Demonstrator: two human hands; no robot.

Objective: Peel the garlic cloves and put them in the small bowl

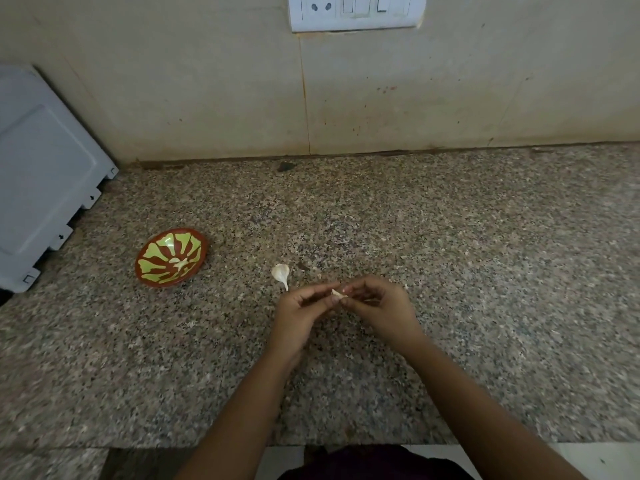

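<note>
Pale garlic clove [337, 293] pinched between curled fingers of left hand [300, 315] and right hand [381, 310].

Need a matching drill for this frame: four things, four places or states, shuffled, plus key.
Things:
1 small bowl
2 loose garlic clove
3 held garlic clove
4 switch plate

Places:
A on the wall
B pinched between left hand and right hand
C lying on the counter just beyond the hands
D on the counter, left of the hands

Pairs: 1-D, 2-C, 3-B, 4-A
</note>
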